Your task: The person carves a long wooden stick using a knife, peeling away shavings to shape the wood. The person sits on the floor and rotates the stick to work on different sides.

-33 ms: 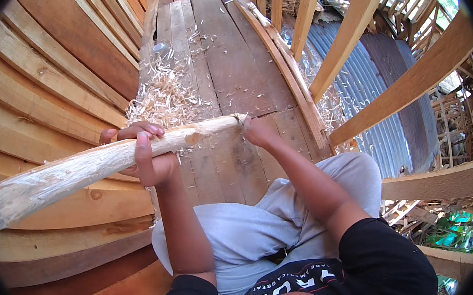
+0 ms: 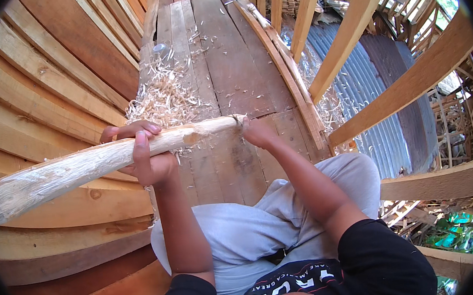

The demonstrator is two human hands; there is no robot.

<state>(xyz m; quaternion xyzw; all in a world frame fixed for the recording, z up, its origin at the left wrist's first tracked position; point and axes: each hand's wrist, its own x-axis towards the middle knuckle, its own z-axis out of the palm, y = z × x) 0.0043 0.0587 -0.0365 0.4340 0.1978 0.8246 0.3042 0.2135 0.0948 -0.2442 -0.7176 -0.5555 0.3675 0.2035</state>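
A long, pale, peeled wooden pole runs across in front of me, thick at the left rim of the view and narrower toward the middle. My left hand holds it from underneath, thumb on the near side and fingers curled over the far side. At the narrow right end, my right hand is closed against the pole's tip. Something small and dark shows on the tip beside those fingers; what it is and what the fist grips are hidden. Beyond the pole lies a heap of curled wood shavings.
I sit on a plank floor, legs folded in grey trousers. A wall of overlapping boards rises close on the left. Slanted wooden posts line the right edge, with corrugated metal sheets below. A small clear container stands past the shavings.
The thick left end of the pole sits very slightly higher in the view. Both hands keep their places on it.
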